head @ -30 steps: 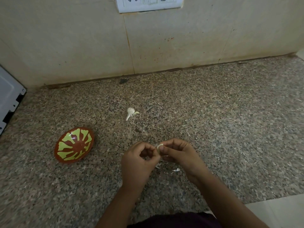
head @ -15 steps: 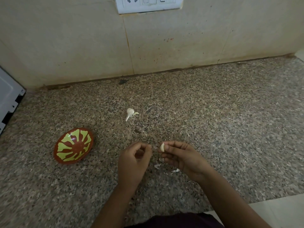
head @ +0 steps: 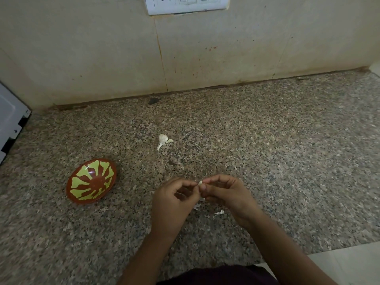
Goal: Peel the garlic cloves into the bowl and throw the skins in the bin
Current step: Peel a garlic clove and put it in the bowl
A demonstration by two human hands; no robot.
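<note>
Two hands met over one garlic clove (head: 200, 183) above a speckled granite counter (head: 277, 161). The right hand (head: 228, 196) pinched the pale clove between thumb and forefinger, its other fingers curled beneath. The left hand (head: 174, 202), fingers also curled, closed its thumb and forefinger on the clove's other side. Whether any skin still clung to the clove could not be told.

Three small white scraps of skin (head: 219, 213) lay on the counter just below the hands, one of them half hidden between the wrists. Farther back, well apart from the hands, lay one more piece of garlic (head: 163, 140), white, with a thin stalk. One red bowl (head: 91, 181) with yellow-green streaks sat tilted on the counter to the left of the hands. Behind stood a tiled wall (head: 82, 58) bearing one white switch plate (head: 187, 5). The corner of a white appliance (head: 10, 120) showed at the left edge.
</note>
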